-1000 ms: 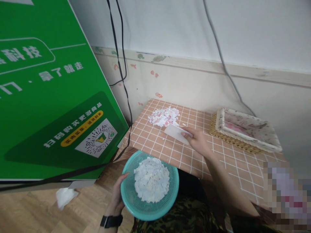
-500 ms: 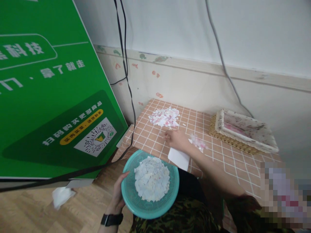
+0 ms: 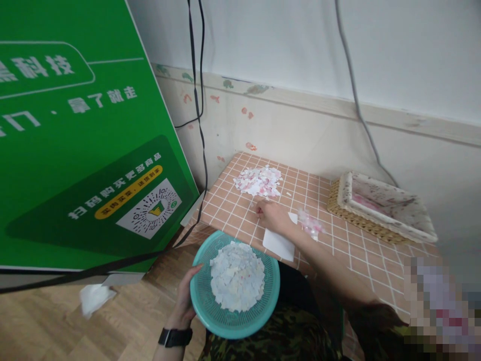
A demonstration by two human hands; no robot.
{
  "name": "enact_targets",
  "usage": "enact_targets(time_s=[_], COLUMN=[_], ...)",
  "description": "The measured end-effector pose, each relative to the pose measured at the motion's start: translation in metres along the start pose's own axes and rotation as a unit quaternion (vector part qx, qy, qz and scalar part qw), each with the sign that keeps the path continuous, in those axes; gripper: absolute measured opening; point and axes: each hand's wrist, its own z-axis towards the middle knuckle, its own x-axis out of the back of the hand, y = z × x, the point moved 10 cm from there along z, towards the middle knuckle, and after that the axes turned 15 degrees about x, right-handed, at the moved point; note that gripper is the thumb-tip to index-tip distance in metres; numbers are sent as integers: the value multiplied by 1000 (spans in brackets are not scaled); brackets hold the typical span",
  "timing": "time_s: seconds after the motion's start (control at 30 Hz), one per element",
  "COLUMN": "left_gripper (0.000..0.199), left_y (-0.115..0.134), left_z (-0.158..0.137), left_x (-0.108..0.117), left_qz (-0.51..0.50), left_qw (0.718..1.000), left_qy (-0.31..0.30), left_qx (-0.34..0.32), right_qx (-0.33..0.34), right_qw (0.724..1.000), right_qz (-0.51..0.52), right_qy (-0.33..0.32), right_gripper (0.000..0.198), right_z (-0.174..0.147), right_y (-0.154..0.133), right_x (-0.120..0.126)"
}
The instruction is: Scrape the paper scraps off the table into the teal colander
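My left hand [image 3: 186, 295] grips the left rim of a round turquoise plastic basket [image 3: 199, 315], its thumb over the edge. Small pale paper scraps [image 3: 237, 277] lie heaped inside. Over the table, my right hand [image 3: 273, 215] has its fingers curled together, tips pointing left; whatever they may hold is too small to make out. Just beyond it is a loose pile of white and pink paper pieces [image 3: 258, 181]. A white card [image 3: 278, 244] lies below my right wrist, partly covered by it. To the right of the hand sits a bunch of clear and pink plastic bits [image 3: 310, 224].
A cloth-lined wicker basket [image 3: 370, 228] stands at the table's back right, near the wall. On the left rises a large green panel [image 3: 75, 190] with a black strap [image 3: 203, 150] hanging beside it. White plastic [image 3: 95, 300] lies on the wooden floor.
The view has shifted slightly, so the scene sits a little further right. My right hand stays in nearly the same place by the scrap pile; my left still holds the basket.
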Motion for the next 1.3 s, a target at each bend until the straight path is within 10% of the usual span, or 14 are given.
enact_targets(time_s=[1.3], left_gripper=[18], left_y=[0], left_z=[-2], left_x=[-3], left_qz=[-4], left_qw=[1000], left_qy=[-18], left_qx=[1], right_qx=[57], right_qw=[998], right_qz=[4], right_qy=[-16], right_gripper=[15], right_z=[-11], right_y=[1], right_x=[7])
